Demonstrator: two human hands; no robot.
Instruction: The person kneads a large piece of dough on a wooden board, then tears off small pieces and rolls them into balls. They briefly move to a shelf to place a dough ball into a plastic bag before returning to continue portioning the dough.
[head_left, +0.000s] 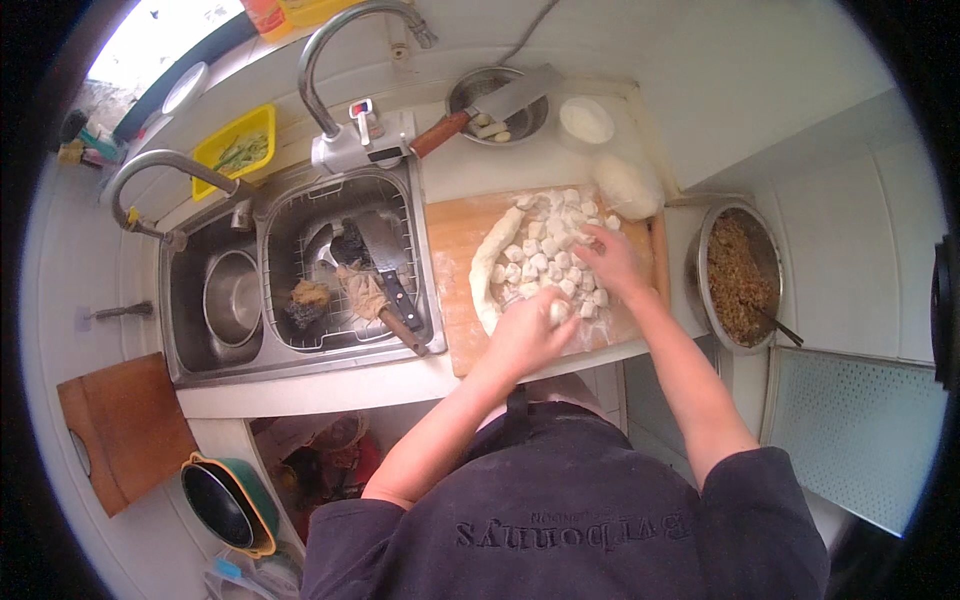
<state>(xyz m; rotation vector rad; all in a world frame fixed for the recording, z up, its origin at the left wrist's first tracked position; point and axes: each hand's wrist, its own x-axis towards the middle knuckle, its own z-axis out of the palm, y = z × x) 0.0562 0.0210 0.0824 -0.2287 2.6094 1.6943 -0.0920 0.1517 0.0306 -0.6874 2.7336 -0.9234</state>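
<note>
Many small floured dough pieces (539, 262) lie on a wooden board (457, 240). A long curved dough roll (491, 262) lies along their left side. At the near edge of the pieces, my left hand (532, 330) has its fingers curled around a small lump of dough (559, 311). My right hand (609, 259) is over the right side of the pieces, fingers bent and spread; whether it holds a piece cannot be told. A larger dough lump (628, 186), seemingly under clear plastic, rests at the board's far right corner.
Right of the board is a metal bowl of minced filling (739, 277). Behind it, a cleaver (510, 94) lies across a metal bowl (457, 94), beside a tub of white powder (586, 121). A double sink (352, 349) with knives and a faucet (307, 67) is at the left.
</note>
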